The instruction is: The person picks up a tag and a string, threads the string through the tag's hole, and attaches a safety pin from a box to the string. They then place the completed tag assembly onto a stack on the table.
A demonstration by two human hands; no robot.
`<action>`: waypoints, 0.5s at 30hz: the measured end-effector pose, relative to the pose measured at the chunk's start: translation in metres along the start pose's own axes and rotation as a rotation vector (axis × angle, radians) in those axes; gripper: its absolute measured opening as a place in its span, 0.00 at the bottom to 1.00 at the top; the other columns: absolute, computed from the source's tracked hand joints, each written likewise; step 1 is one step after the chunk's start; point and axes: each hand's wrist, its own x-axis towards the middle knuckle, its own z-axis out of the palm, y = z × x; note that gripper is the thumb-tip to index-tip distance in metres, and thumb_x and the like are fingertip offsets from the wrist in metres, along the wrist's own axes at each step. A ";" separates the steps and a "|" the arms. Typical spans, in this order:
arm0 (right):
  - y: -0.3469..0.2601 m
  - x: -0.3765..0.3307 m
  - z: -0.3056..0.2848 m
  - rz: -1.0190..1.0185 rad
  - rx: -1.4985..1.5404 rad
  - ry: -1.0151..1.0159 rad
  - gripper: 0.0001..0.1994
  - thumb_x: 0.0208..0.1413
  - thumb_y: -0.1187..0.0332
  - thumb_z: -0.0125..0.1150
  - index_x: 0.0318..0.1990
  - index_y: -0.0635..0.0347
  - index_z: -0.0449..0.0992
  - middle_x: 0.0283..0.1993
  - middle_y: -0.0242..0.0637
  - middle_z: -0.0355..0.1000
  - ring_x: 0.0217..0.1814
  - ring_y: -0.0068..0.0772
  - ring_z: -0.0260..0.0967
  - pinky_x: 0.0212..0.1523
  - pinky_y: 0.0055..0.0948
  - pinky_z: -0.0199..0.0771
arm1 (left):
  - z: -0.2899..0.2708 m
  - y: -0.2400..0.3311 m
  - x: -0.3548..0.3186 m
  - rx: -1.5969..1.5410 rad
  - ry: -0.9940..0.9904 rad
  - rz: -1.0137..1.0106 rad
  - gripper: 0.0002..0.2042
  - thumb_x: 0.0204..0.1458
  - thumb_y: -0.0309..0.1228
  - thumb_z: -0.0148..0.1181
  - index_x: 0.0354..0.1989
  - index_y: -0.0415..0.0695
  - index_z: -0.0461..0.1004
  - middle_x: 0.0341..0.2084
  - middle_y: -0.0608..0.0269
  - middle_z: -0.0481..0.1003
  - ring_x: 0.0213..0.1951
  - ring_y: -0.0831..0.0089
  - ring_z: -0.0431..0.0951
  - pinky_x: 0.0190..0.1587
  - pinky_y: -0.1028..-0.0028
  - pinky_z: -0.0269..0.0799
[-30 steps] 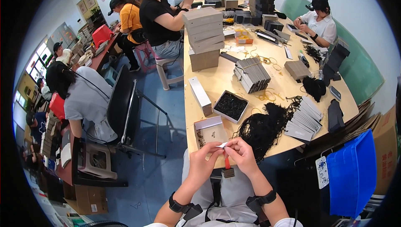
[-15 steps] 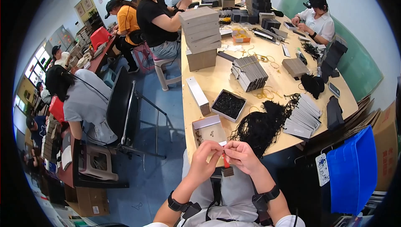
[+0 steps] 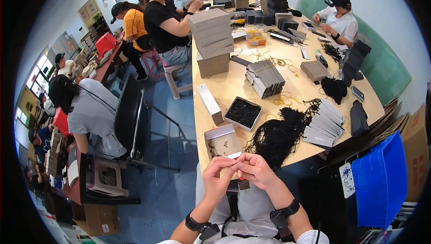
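Note:
My left hand [image 3: 217, 176] and my right hand [image 3: 257, 170] meet above my lap at the table's near edge. Thumbs and fingertips are pinched together, and what lies between them is mostly hidden. Just below the fingers shows a small brown ridged piece [image 3: 244, 184] with a bit of red above it. Beyond my fingertips sits an open shallow box [image 3: 220, 132] holding a few small dark bits. A second box [image 3: 243, 113], filled with small black pieces, stands behind it. To its right lies a heap of black cords [image 3: 278, 134].
Grey tags [image 3: 321, 125] lie fanned out at right. A long white box [image 3: 209, 104], a bundle of grey cards [image 3: 265, 80] and stacked grey boxes [image 3: 212, 37] stand farther back. A blue bin [image 3: 379, 181] is at my right. Other people work around the tables.
My hands have drawn closer together, with the left fingers bent inward. The red strip that hung visibly between them is now mostly covered. The view has shifted slightly.

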 end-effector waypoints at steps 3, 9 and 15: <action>-0.007 -0.003 0.001 -0.016 -0.011 0.001 0.06 0.58 0.72 0.58 0.41 0.63 0.71 0.28 0.33 0.72 0.23 0.12 0.65 0.19 0.12 0.58 | -0.001 0.004 0.001 -0.073 0.090 -0.071 0.04 0.48 0.19 0.63 0.32 0.35 0.77 0.35 0.59 0.74 0.38 0.76 0.75 0.43 0.78 0.71; -0.046 -0.025 -0.042 -0.388 0.111 -0.041 0.04 0.57 0.75 0.55 0.37 0.67 0.73 0.30 0.42 0.75 0.28 0.26 0.72 0.29 0.22 0.72 | -0.026 0.012 0.021 0.022 0.354 0.015 0.02 0.48 0.19 0.62 0.27 0.37 0.75 0.31 0.60 0.75 0.36 0.75 0.74 0.42 0.76 0.69; -0.061 -0.027 -0.006 -0.359 -0.491 0.267 0.05 0.58 0.74 0.55 0.37 0.67 0.74 0.38 0.46 0.78 0.39 0.26 0.76 0.38 0.23 0.74 | -0.026 0.016 -0.007 0.357 -0.084 0.268 0.03 0.47 0.17 0.61 0.29 0.36 0.74 0.36 0.55 0.75 0.37 0.69 0.75 0.45 0.73 0.68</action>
